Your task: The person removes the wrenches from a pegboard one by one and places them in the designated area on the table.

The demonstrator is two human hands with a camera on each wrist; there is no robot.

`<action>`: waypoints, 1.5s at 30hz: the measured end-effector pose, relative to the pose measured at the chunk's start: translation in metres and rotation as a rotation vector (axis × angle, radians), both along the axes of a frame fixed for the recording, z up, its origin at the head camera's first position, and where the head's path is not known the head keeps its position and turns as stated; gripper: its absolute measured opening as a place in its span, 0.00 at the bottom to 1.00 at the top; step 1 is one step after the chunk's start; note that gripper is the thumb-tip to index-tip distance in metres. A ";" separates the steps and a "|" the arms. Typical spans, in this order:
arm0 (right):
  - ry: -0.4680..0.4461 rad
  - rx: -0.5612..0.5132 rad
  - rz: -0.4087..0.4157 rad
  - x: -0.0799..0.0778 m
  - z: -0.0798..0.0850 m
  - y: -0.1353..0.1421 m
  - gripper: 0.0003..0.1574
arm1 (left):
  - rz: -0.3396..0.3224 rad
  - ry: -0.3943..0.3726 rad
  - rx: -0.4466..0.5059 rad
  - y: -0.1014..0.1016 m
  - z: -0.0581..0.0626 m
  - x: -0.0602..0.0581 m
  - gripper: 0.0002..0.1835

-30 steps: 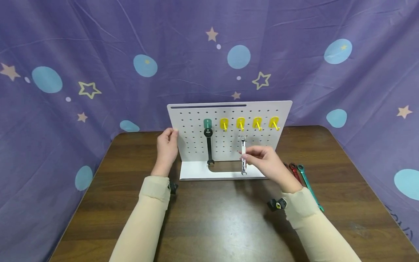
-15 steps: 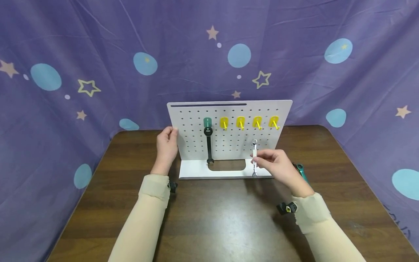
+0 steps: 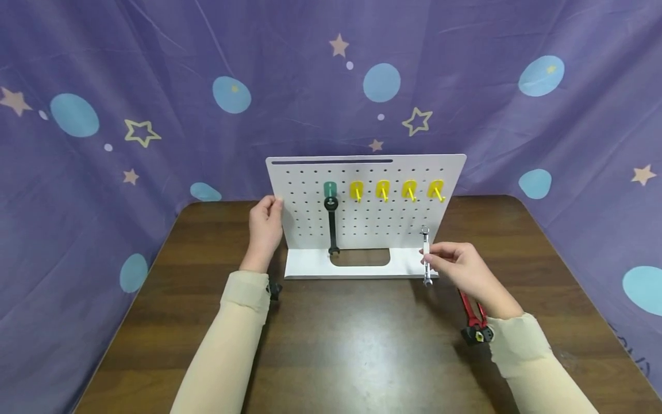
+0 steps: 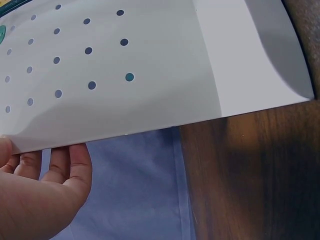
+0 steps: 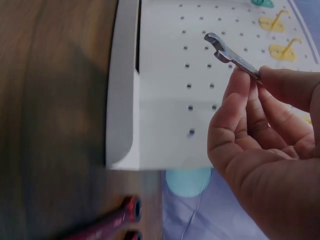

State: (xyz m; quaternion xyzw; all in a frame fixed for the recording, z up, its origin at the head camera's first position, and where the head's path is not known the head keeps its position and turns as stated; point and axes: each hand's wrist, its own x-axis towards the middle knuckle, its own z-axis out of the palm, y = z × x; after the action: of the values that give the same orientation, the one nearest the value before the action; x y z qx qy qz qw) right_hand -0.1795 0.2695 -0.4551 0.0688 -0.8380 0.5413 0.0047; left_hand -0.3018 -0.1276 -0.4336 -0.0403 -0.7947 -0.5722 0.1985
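A silver combination wrench [image 3: 426,271] is held upright by my right hand [image 3: 465,270], pinched between thumb and fingertips at mid-handle. It stands before the lower right corner of a white pegboard [image 3: 305,264], and its open end [image 5: 217,45] shows in the right wrist view. My left hand [image 3: 265,233] grips the board's left edge, fingers [image 4: 60,165] behind and thumb in front. On the board a black wrench [image 3: 332,227] hangs from a green hook [image 3: 330,188]. Yellow hooks, among them the leftmost yellow hook [image 3: 357,190], run in a row to its right, with nothing hung on them.
Red wrenches [image 5: 112,220] lie on the brown table [image 3: 331,345] to the right of the board, partly hidden by my right forearm in the head view. A purple patterned curtain [image 3: 289,109] hangs behind the table.
My right hand has moved rightward and slightly down with the silver wrench, from before the middle hooks to the board's right end. My left hand keeps its grip on the board edge.
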 end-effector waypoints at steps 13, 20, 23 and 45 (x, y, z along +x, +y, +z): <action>-0.014 0.042 -0.102 0.020 -0.004 0.051 0.20 | -0.005 0.006 -0.002 0.002 0.004 -0.003 0.12; 0.014 0.080 -0.139 0.027 -0.011 0.069 0.20 | 0.004 0.014 -0.003 0.003 0.004 -0.003 0.12; 0.008 0.105 -0.150 0.029 -0.012 0.074 0.20 | 0.007 0.020 -0.005 0.003 0.004 -0.003 0.12; -0.093 0.229 -0.169 0.041 -0.023 0.107 0.28 | 0.013 0.001 -0.008 0.001 0.002 -0.001 0.12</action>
State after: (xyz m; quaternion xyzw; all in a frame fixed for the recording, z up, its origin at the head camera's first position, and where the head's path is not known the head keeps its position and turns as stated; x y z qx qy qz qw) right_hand -0.1385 0.3764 -0.4778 -0.0271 -0.8964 0.4425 0.0035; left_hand -0.3028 -0.1264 -0.4318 -0.0360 -0.7970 -0.5679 0.2024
